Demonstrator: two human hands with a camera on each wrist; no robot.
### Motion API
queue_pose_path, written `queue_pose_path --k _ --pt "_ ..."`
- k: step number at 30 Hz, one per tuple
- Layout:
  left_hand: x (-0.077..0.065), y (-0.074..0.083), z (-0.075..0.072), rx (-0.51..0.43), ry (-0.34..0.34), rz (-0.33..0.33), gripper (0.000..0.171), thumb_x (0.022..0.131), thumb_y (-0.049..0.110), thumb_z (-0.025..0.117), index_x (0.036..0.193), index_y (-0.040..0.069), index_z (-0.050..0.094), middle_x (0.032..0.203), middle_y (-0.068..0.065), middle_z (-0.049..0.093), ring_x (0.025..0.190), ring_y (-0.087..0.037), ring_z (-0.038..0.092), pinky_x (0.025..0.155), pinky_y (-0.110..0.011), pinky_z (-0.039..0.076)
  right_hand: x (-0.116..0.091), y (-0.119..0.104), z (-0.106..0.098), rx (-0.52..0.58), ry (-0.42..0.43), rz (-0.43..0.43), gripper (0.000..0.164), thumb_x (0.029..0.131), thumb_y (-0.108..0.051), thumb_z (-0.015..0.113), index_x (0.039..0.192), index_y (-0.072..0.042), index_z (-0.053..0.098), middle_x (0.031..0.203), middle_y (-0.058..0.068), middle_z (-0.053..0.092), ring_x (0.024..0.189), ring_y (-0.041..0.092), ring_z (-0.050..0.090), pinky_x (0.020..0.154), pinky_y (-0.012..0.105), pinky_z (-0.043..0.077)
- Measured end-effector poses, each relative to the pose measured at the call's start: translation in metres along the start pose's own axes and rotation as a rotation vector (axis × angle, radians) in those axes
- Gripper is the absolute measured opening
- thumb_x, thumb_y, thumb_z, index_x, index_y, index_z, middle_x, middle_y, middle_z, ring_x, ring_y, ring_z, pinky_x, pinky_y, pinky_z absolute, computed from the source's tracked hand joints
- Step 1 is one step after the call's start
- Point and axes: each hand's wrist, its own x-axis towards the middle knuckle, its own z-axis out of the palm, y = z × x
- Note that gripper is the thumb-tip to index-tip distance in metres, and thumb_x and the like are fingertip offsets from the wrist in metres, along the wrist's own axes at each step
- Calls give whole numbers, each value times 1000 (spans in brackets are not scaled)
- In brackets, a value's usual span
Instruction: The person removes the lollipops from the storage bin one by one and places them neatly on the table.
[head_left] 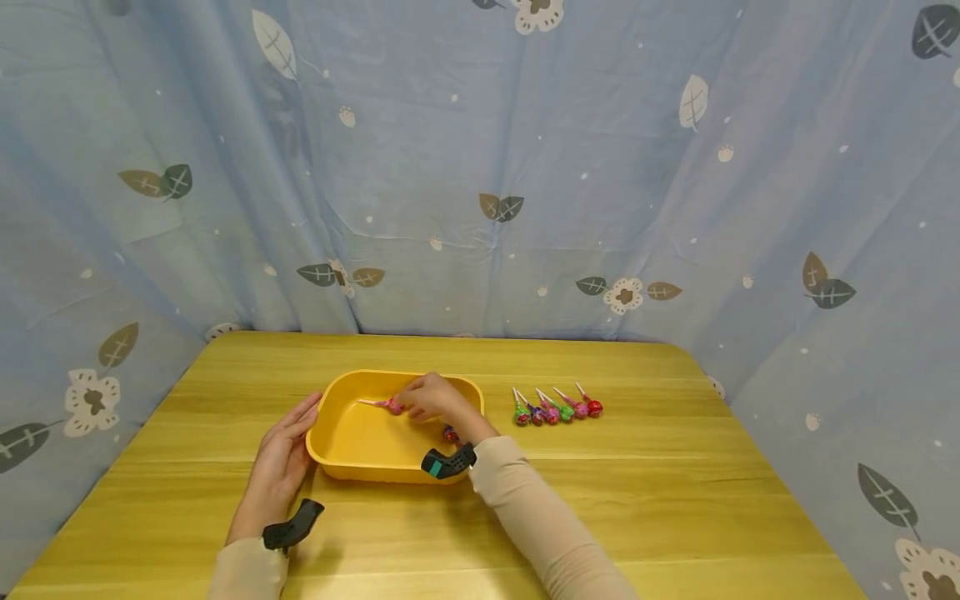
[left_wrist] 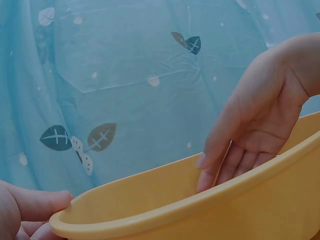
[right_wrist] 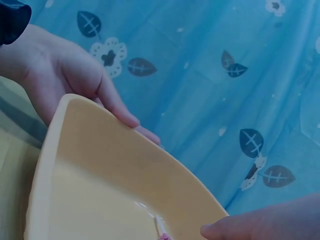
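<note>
A yellow plastic tub [head_left: 371,442] stands on the table. My left hand [head_left: 279,457] holds its left end, thumb on the rim and the other fingers along the outside wall. My right hand [head_left: 438,400] reaches down into the tub, fingers pointing to its floor. Beside those fingertips is a pink lollipop [head_left: 393,407], its white stick pointing left. In the right wrist view the same lollipop [right_wrist: 164,236] shows at the bottom edge, near the right thumb. A dark-wrapped lollipop [head_left: 450,433] lies in the tub, partly hidden under the right wrist.
Several wrapped lollipops [head_left: 551,414] lie in a row on the wooden table [head_left: 637,500], right of the tub, sticks pointing away. A blue curtain [head_left: 450,167] with leaf and flower prints hangs behind the table and along both sides.
</note>
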Motion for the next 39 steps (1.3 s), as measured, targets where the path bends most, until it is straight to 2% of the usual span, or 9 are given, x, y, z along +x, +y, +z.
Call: queue_pose_path --k 4,6,10,16,19,26,30,39 --pt "0 1 0 0 3 0 33 101 8 50 129 19 64 117 12 65 115 -2 55 101 -21 40 3 -2 6 -47 6 6 29 91 -17 69 113 2 69 97 12 67 88 27 67 75 33 58" --pt "0 1 0 7 2 4 34 101 7 50 131 18 63 117 12 64 115 -2 55 101 -21 40 5 -3 10 -71 19 13 29 91 -18 70 112 2 70 95 12 68 85 27 67 74 33 58" --pt "0 0 0 13 6 4 44 101 7 49 145 13 47 118 13 63 115 -1 54 102 -21 39 8 -4 17 -117 52 18 24 88 -17 73 104 0 74 88 13 69 78 27 67 71 33 58" --pt "-1 1 1 29 14 -1 52 101 9 50 151 11 34 119 14 62 120 -2 51 105 -23 34 13 -6 27 -148 88 17 14 84 -12 76 91 0 74 78 12 68 67 24 67 64 30 58" --pt "-1 1 1 26 16 -2 52 101 9 51 150 11 36 119 14 63 123 -3 49 106 -24 32 14 -7 29 -152 83 39 13 83 -10 77 86 2 73 76 14 70 64 23 66 61 30 58" --pt "0 -1 0 26 4 18 42 101 7 50 142 14 50 120 13 63 119 -2 51 106 -23 33 16 -7 30 -220 69 44 17 84 -10 76 77 6 73 73 18 70 64 26 69 55 29 57" --pt "0 -2 0 19 -2 20 41 101 7 50 142 13 50 119 13 63 116 -2 53 103 -22 37 16 -6 29 -204 65 43 18 83 -10 76 76 6 73 73 18 69 63 25 69 54 28 57" --pt "1 -1 0 26 -5 20 49 102 7 49 149 9 37 119 13 63 116 -2 53 103 -22 37 5 -5 23 -98 49 61 19 84 -15 76 80 4 75 72 15 67 62 25 66 58 31 58"
